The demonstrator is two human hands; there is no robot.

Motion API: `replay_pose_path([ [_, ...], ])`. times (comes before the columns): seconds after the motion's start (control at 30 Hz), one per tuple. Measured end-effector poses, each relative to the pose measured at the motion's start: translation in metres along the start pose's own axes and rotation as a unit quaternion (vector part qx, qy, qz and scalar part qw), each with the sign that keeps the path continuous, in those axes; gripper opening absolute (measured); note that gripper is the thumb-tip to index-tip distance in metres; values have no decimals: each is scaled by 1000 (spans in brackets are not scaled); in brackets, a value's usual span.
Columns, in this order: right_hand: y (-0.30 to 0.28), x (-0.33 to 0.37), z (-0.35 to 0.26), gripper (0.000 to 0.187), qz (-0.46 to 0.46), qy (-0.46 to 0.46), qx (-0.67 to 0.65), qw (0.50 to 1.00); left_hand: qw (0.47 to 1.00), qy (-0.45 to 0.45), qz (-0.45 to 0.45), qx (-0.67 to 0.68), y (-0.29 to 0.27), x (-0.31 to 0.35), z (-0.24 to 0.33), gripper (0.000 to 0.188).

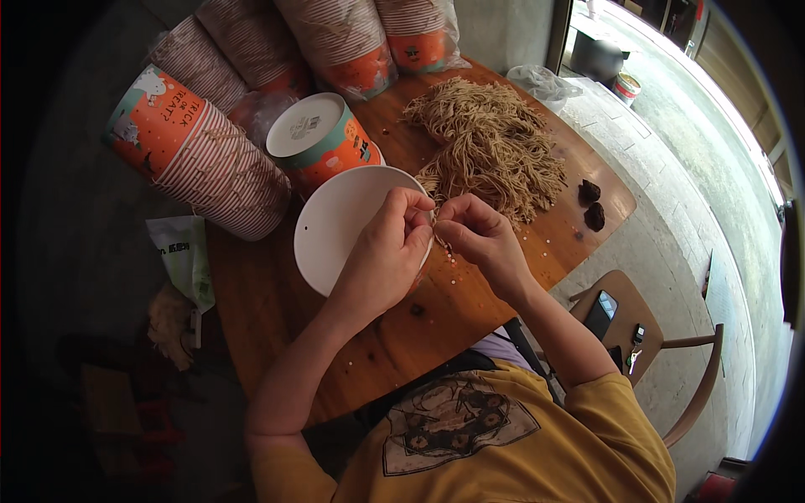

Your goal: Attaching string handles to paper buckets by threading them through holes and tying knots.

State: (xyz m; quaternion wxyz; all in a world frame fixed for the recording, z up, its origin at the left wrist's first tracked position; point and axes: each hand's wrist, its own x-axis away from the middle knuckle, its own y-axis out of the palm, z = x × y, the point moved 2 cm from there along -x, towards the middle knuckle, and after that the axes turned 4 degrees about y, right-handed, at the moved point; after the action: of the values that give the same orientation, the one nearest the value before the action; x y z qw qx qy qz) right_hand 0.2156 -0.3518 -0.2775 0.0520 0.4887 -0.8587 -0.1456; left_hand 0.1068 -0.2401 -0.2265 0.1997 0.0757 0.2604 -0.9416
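A round paper bucket [340, 220] with a white inside is tipped on the table, its mouth toward me. A small hole shows in its left wall. My left hand [392, 243] reaches across the mouth, fingers closed in a pinch at the right rim. Just beside it, my right hand [482, 239] pinches too, the two sets of fingertips nearly touching. A thin beige cord seems to run between them, mostly hidden by the fingers. Beyond the hands lies a big tangled heap of beige cords [495, 151].
Behind the bucket stands an upside-down orange and green bucket [312, 138]. Nested bucket stacks [222, 172] crowd the far left. Two dark lumps [592, 205] lie on the wooden table [457, 323] at right. A chair [620, 314] holds a phone [601, 313] and keys [636, 345].
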Motion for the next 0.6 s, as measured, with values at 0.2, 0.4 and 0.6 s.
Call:
replay_pose_path([
  [0.2, -1, 1, 0, 12, 12, 4, 11, 1000, 994, 71, 22, -85, -2, 2, -1, 11],
  [0.4, 0, 1, 2, 12, -4, -17, -1, 1000, 980, 95, 46, -170, -1, 3, 6, 6],
  [0.6, -1, 2, 4, 11, -23, -32, 13, 999, 991, 66, 43, -104, -5, 1, -5, 5],
])
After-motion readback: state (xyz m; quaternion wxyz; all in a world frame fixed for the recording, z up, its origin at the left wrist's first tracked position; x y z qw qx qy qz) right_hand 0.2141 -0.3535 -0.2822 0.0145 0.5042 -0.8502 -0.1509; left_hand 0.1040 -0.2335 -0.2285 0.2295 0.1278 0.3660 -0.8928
